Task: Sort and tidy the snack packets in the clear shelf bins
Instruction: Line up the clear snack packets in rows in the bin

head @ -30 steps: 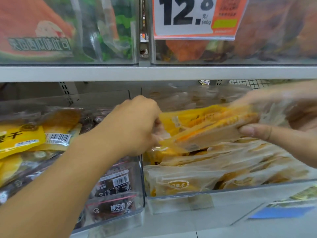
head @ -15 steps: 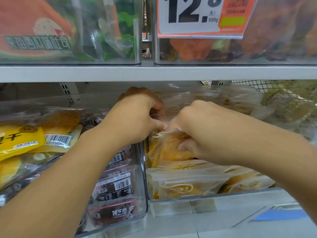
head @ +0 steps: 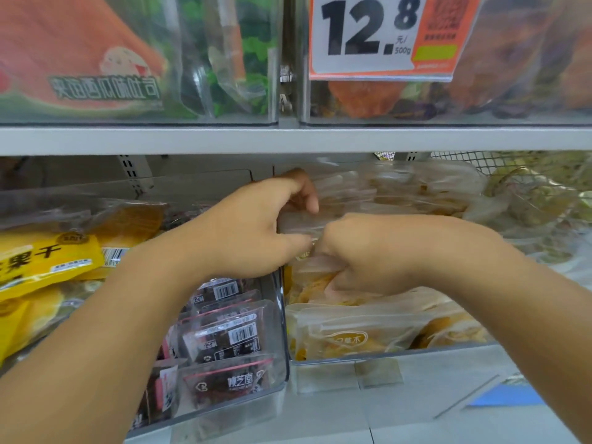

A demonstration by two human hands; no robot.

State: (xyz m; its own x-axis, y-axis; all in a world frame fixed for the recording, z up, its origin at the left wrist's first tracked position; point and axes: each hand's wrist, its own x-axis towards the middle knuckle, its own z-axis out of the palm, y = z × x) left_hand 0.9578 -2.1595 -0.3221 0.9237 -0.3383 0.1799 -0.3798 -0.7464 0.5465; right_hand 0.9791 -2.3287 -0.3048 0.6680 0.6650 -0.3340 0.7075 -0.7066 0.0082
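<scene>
At the centre of the head view, two bare hands are met over a clear shelf bin (head: 320, 355) filled with pale packets of yellow snack. The left hand (head: 253, 232) is seen with its fingers curled around the top edge of a translucent packet (head: 301, 224) standing at the bin's rear left corner, the thumb stretched toward three o'clock. The right hand (head: 368, 254) is closed tightly, knuckles up, on the crumpled top of a yellow-filled packet (head: 315, 277) just below; the two hands are nearly touching. Flat packets with a cloud-shaped label (head: 347, 338) are stacked along the front wall of the same bin. At seven o'clock a neighbouring clear bin (head: 278, 376) is packed with dark snack packets (head: 224, 338) bearing barcodes, and at nine o'clock bright yellow packets (head: 45, 261) are piled. At twelve o'clock, above a grey shelf edge (head: 288, 139), upper bins are seen, one carrying a price tag (head: 378, 36) marked 12.8. Wire mesh (head: 512, 160) is visible at two o'clock.
</scene>
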